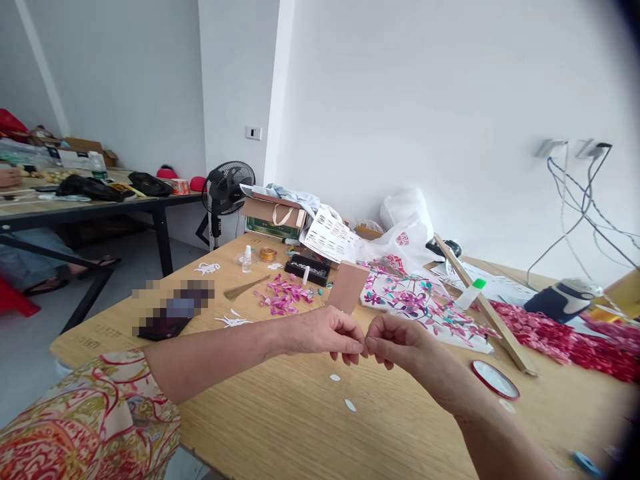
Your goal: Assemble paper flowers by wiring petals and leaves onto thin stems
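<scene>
My left hand (336,333) and my right hand (395,341) meet fingertip to fingertip above the wooden table (280,413). Both are closed in a pinch, and whatever lies between the fingers is too small or hidden to make out. Just below them on the tabletop rest two small white leaf-shaped pieces, a nearer white piece (350,405) and a farther white piece (335,378). Behind my left hand a flat brown card (349,285) stands tilted. Loose pink petals (284,295) are heaped beyond my left forearm.
Pink and teal flower sprays (420,303) lie at right, beside a wooden strip (487,313) and red-pink strands (555,340). A round red-rimmed lid (495,379) is near my right wrist. At left are a blurred dark object (173,317) and a small bottle (247,260); a fan (229,190) stands behind.
</scene>
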{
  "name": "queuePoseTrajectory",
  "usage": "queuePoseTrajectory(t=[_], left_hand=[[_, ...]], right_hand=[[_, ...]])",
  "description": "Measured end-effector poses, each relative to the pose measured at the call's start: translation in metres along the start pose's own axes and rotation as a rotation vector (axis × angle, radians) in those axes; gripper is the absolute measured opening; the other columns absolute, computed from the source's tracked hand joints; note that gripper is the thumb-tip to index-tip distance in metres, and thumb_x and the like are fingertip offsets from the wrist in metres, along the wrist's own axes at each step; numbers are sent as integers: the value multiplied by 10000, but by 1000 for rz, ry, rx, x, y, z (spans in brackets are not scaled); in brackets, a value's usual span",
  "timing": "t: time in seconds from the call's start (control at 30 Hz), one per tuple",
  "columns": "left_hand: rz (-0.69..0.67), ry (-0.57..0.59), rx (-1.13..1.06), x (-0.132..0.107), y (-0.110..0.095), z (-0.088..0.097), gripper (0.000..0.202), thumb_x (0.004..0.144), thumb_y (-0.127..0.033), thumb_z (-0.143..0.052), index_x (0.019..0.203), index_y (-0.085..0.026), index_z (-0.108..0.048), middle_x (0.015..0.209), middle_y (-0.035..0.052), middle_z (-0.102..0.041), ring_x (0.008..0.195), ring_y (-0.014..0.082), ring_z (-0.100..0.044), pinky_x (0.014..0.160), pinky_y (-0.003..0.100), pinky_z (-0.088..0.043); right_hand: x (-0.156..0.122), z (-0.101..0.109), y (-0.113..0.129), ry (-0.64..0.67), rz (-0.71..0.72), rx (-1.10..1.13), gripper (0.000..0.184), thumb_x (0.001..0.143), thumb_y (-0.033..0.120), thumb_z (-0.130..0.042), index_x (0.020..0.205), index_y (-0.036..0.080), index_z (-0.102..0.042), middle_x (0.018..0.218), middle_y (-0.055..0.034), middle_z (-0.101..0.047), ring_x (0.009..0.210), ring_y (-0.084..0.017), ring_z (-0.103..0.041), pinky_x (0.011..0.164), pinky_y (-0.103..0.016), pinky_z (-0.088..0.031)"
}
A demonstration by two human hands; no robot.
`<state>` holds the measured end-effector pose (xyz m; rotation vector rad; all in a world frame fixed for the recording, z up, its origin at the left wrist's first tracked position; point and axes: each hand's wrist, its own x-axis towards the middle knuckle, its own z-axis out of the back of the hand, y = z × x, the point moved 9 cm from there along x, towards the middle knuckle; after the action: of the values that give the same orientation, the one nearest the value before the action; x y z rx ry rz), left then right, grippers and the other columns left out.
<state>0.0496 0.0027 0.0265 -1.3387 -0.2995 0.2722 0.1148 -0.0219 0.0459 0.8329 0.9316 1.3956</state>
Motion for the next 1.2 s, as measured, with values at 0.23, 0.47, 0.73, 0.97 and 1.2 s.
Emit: queuePoseTrajectory(t=[0.23,0.47,0.73,0.97,1.2], left_hand=[[11,61,-66,0,4,2,214,752,-333,-532,796,-143,-621,667,12,-600,619,90,-556,530,189,-367],[6,47,-45,2,6,5,182,744,-302,-535,777,-143,-617,662,9,-594,606,87,-555,516,184,-374],[32,-194,6,4,12,17,124,694,-237,-517,708,-135,-585,603,-2,-549,534,87,-526,417,167,-351],[-92,-482,7,1,6,35,135,703,-230,-514,710,-124,-598,605,-14,-493,502,54,-412,427,166,-316],[-196,-544,62,4,2,33,98,703,-213,-491,727,-145,-558,668,-9,-493,556,68,-432,449,169,-327]], right_hand=[[5,-3,-4,74,4,79,131,699,252,-561,609,174,-507,571,37,-512,533,-84,-420,509,-221,-341],[11,-6,-6,137,14,107,154,708,273,-575,619,160,-521,577,28,-525,522,-78,-426,511,-221,-338],[15,-3,-14,40,23,182,232,711,360,-579,610,163,-507,538,39,-486,497,-75,-400,478,-211,-319],[7,-7,-32,-206,13,227,239,677,400,-603,688,170,-543,676,-10,-595,664,-124,-502,593,-234,-369],[5,-13,-47,-342,9,413,295,632,442,-611,597,180,-481,495,48,-491,381,-59,-379,375,-190,-265]])
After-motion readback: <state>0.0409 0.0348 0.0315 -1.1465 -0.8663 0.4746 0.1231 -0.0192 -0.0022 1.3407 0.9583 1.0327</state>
